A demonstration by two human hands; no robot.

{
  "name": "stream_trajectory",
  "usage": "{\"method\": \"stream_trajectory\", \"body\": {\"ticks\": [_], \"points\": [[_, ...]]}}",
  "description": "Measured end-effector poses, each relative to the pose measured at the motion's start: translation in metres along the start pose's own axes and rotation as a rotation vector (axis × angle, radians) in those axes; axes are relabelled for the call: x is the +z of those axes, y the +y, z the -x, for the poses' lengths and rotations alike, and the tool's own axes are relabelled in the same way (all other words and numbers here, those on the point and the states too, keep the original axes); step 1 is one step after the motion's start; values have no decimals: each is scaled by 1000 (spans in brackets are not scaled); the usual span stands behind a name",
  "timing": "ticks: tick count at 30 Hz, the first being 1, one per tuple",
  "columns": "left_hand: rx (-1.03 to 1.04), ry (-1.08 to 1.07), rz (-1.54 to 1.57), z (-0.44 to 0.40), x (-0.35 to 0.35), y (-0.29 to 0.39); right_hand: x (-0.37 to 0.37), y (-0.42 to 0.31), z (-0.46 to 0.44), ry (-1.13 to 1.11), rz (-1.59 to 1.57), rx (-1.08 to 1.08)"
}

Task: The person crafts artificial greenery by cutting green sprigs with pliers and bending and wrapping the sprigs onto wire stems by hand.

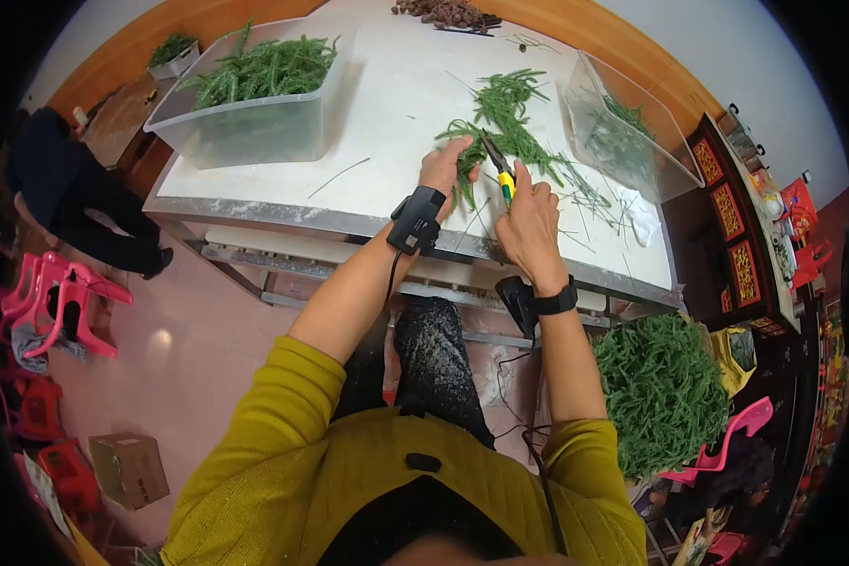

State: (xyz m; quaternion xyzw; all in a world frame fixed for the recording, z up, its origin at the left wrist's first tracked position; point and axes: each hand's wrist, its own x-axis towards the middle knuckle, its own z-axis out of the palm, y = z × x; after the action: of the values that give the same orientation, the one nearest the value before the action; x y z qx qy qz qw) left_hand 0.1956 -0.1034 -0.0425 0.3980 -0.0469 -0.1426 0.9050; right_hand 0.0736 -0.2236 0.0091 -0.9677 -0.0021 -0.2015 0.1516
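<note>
My left hand [444,166] is closed around a green leafy sprig [466,167] above the front part of the white table. In my right hand [532,223] is a pair of pliers [501,171] with yellow-and-green handles and dark jaws. The jaws point up and left, close beside the sprig; whether they touch it I cannot tell. Just beyond both hands lies a heap of cut green sprigs [506,104]. Loose thin stems [587,200] are scattered to the right of my right hand.
A clear plastic bin [255,134] full of greenery stands at the table's left. Another clear bin [623,156] with some sprigs is at the right. A large green bundle [660,391] sits below the right edge. Another person [75,184] is at the far left, near pink stools [57,292].
</note>
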Motion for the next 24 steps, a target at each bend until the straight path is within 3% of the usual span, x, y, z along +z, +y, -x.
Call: {"method": "stream_trajectory", "body": {"ticks": [15, 24], "points": [[138, 2, -336, 15, 14, 4, 0, -6, -22, 2, -315, 76], [104, 29, -322, 17, 15, 7, 0, 3, -24, -67, -413, 105]]}}
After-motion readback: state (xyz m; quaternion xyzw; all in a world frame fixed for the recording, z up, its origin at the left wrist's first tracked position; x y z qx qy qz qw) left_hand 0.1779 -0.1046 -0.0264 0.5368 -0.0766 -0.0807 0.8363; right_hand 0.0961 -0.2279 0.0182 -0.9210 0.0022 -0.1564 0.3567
